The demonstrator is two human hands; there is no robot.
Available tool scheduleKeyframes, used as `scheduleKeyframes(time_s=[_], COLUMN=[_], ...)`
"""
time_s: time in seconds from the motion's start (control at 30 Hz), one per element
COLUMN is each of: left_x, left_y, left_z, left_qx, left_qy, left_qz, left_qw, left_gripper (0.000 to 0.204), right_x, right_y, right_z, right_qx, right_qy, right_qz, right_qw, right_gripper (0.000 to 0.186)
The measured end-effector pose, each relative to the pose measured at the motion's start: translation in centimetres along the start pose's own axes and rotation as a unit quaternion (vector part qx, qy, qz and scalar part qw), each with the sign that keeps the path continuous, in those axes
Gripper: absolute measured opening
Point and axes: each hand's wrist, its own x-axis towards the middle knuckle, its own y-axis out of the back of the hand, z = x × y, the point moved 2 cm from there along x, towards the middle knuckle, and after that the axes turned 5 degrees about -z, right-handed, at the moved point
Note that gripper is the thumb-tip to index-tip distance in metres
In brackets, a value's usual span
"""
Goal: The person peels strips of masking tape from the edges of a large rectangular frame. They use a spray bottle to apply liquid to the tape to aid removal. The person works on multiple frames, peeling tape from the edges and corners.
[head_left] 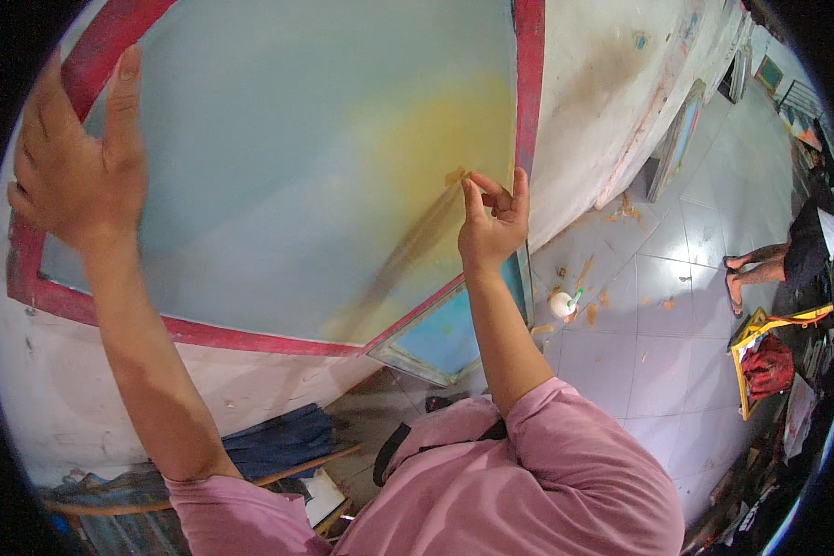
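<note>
A large canvas [269, 185] in blue-grey with a soft yellow patch fills the upper left, edged by a red border [204, 335]. My left hand [88, 167] lies at the border's left side, fingers apart and holding nothing. At the yellow patch my right hand [493, 218] pinches thumb and forefinger together, the other fingers loosely raised. A small tan piece [455, 175], perhaps tape or paper, shows at those fingertips against the painted surface. The right arm casts a long brownish shadow down the canvas.
A smaller blue painting [435, 335] leans below. On the tiled floor [658, 361] are tan scraps [626, 211] and a white container [562, 304] with a green part. A person's legs [758, 267] and a yellow frame [741, 371] are at right. Dark blue cloth [283, 440] lies lower left.
</note>
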Motion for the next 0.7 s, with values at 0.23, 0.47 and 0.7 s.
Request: scheduleKeyframes(time_s=[0.23,0.47,0.7], left_x=[-1.0,-1.6,-1.3], left_y=[0.5,0.9,-0.8], left_z=[0.4,0.1,-1.0], left_qx=[-0.011,-0.014,0.059], left_qy=[-0.004,-0.001,-0.023], left_qz=[0.026,0.038,-0.004], left_qw=[1.000,0.999,0.998], left_gripper=[0.062,0.063,0.066], right_x=[-0.3,-0.6,-1.0], right_y=[-0.7,-1.1,-0.3], right_z=[-1.4,-2.0,-1.4], right_qx=[-0.101,-0.130,-0.042], right_qy=[0.012,-0.015,-0.027], right_qz=[-0.031,-0.032,-0.044], right_qw=[0.994,0.991,0.998], right_gripper=[0.055,0.050,0.048])
